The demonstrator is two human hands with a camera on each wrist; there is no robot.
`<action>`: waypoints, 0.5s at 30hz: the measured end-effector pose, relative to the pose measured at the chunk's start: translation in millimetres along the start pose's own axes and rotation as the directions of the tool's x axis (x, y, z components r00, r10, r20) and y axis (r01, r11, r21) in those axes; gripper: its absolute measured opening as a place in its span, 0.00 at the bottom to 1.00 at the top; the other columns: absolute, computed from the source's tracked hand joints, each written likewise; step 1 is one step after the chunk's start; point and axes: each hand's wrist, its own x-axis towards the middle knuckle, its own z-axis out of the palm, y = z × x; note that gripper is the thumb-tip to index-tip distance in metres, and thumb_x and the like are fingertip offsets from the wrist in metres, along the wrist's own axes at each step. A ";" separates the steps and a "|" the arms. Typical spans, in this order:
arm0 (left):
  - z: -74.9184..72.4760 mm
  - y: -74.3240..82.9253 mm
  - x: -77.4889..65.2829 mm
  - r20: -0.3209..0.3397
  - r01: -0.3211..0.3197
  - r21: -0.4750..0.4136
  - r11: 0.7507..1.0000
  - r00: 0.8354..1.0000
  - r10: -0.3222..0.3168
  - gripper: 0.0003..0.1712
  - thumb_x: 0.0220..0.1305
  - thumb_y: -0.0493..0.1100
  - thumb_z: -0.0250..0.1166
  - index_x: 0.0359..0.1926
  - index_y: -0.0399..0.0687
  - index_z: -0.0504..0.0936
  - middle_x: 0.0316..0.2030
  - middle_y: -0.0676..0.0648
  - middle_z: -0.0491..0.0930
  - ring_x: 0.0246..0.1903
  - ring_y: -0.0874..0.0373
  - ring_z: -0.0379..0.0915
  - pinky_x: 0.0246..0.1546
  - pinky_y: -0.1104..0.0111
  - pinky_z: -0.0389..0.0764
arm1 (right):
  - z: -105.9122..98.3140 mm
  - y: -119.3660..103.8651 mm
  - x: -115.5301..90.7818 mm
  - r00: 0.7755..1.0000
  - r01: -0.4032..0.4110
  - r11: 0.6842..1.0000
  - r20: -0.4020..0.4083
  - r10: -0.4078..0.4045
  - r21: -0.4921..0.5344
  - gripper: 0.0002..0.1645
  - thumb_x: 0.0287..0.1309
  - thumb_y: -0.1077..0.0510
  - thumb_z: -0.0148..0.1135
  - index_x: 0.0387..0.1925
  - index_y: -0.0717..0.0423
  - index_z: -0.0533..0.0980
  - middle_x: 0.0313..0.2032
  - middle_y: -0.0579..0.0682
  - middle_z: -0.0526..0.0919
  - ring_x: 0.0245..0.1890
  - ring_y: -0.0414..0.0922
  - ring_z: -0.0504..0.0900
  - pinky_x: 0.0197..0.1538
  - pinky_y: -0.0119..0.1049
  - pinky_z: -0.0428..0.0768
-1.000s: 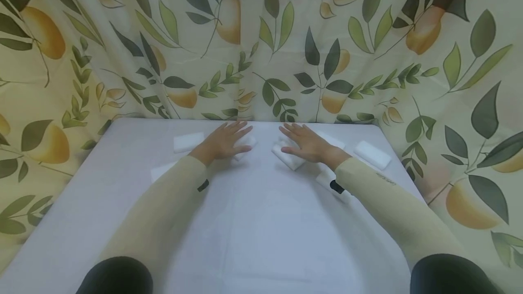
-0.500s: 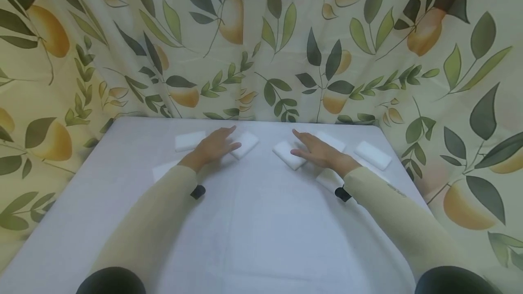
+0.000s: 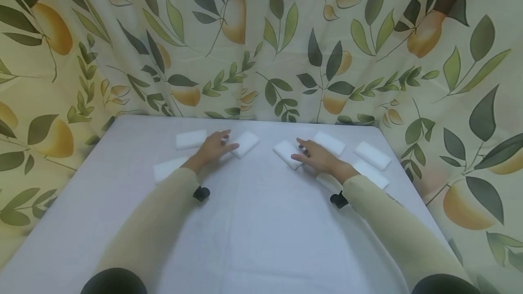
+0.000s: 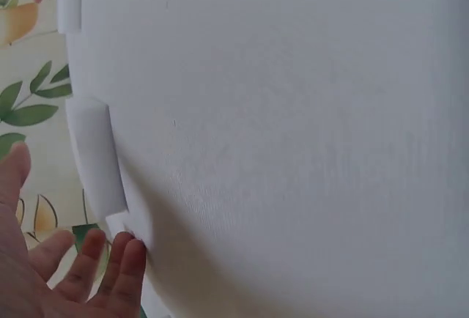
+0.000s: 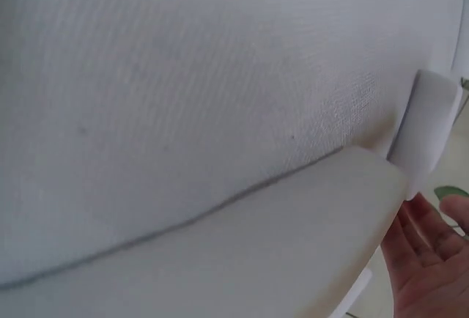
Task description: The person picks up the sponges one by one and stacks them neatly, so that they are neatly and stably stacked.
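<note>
Several white, oblong, soft-looking blocks lie on the white table; their exact kind cannot be told. In the head view my left hand (image 3: 212, 149) hovers beside one white block (image 3: 247, 143), its fingers loosely bent and holding nothing. My right hand (image 3: 323, 158) is over the outer end of another white block (image 3: 283, 149), thumb and index finger stretched toward it; contact cannot be told. In the left wrist view the left hand (image 4: 80, 278) has slightly curled fingers near a white block (image 4: 97, 157). The right wrist view has the right hand (image 5: 432, 263) by a white block (image 5: 426, 124).
Two more blocks lie left of the left hand, a far one (image 3: 190, 139) and a nearer one (image 3: 168, 169). Others lie around the right hand, including a far-right block (image 3: 372, 155). A fruit-patterned curtain (image 3: 282, 58) hangs behind the table (image 3: 261, 230).
Both hands have drawn back toward me and apart, from spread flat over the inner blocks to loosely bent beside them. The inner blocks are more visible; they appear unmoved.
</note>
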 end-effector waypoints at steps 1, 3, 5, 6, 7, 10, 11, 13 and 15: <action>0.9 0.5 -0.3 0.003 0.007 0.001 1.000 1.000 -0.007 0.46 0.66 0.65 0.58 0.75 0.48 0.57 0.68 0.40 0.67 0.65 0.43 0.66 0.67 0.49 0.65 | 0.9 0.0 0.2 1.000 -0.009 1.000 0.004 0.009 -0.003 0.54 0.64 0.29 0.51 0.77 0.56 0.47 0.68 0.62 0.66 0.63 0.60 0.70 0.67 0.58 0.67; 2.6 1.4 -0.6 0.004 0.013 0.002 1.000 1.000 -0.013 0.46 0.65 0.64 0.59 0.75 0.46 0.57 0.67 0.39 0.68 0.65 0.43 0.66 0.67 0.50 0.66 | 2.2 -0.3 0.9 1.000 -0.023 1.000 0.008 0.023 -0.007 0.55 0.63 0.30 0.54 0.77 0.57 0.49 0.68 0.62 0.66 0.63 0.59 0.70 0.66 0.58 0.68; 3.8 3.3 -1.2 0.001 0.022 -0.004 1.000 1.000 -0.022 0.46 0.64 0.64 0.60 0.75 0.46 0.58 0.67 0.39 0.68 0.64 0.43 0.66 0.67 0.50 0.66 | 3.1 0.1 2.1 0.999 -0.031 0.999 0.010 0.031 -0.014 0.54 0.62 0.31 0.56 0.76 0.57 0.50 0.67 0.62 0.67 0.62 0.58 0.71 0.66 0.57 0.69; 4.4 4.2 -1.3 -0.002 0.028 -0.008 1.000 1.000 -0.028 0.46 0.64 0.64 0.61 0.75 0.46 0.59 0.66 0.38 0.69 0.64 0.43 0.67 0.66 0.50 0.67 | 3.5 0.3 2.8 0.999 -0.035 0.999 0.011 0.035 -0.020 0.54 0.62 0.32 0.56 0.76 0.57 0.50 0.67 0.62 0.67 0.62 0.58 0.71 0.66 0.57 0.69; 5.1 5.1 -1.2 -0.003 0.033 -0.009 0.999 0.999 -0.033 0.46 0.63 0.64 0.62 0.74 0.47 0.59 0.66 0.38 0.69 0.64 0.43 0.67 0.66 0.50 0.67 | 3.9 0.7 3.3 0.999 -0.036 0.999 0.010 0.037 -0.028 0.54 0.62 0.32 0.57 0.76 0.57 0.51 0.66 0.62 0.68 0.61 0.58 0.71 0.66 0.56 0.69; 6.7 7.1 -0.2 0.005 0.045 -0.003 0.999 0.999 -0.045 0.47 0.62 0.64 0.63 0.74 0.47 0.60 0.65 0.39 0.71 0.63 0.44 0.67 0.66 0.50 0.66 | 4.7 1.0 4.5 0.999 -0.041 0.998 0.011 0.042 -0.039 0.53 0.61 0.33 0.59 0.76 0.57 0.52 0.66 0.62 0.68 0.61 0.57 0.72 0.66 0.56 0.69; 7.1 7.6 0.4 0.007 0.047 0.000 0.999 0.999 -0.047 0.47 0.61 0.65 0.63 0.74 0.47 0.60 0.64 0.39 0.71 0.64 0.44 0.66 0.67 0.50 0.65 | 4.9 0.9 5.0 0.999 -0.046 0.998 0.011 0.046 -0.041 0.54 0.61 0.34 0.60 0.76 0.57 0.52 0.66 0.62 0.69 0.61 0.57 0.72 0.66 0.56 0.70; 7.7 8.7 1.7 0.013 0.041 0.008 0.999 0.999 -0.041 0.47 0.60 0.64 0.65 0.73 0.46 0.61 0.64 0.38 0.72 0.64 0.44 0.65 0.68 0.51 0.63 | 5.0 0.3 5.5 0.999 -0.047 0.998 0.010 0.047 -0.040 0.54 0.60 0.35 0.61 0.76 0.59 0.52 0.65 0.63 0.69 0.61 0.58 0.71 0.66 0.56 0.69; 8.1 9.5 3.3 0.015 0.034 0.014 0.999 0.999 -0.034 0.47 0.59 0.63 0.66 0.72 0.45 0.63 0.63 0.38 0.73 0.65 0.43 0.65 0.70 0.52 0.61 | 5.0 -0.6 6.3 0.999 -0.052 0.998 0.009 0.052 -0.034 0.54 0.60 0.36 0.63 0.75 0.59 0.52 0.65 0.63 0.69 0.61 0.58 0.71 0.66 0.55 0.69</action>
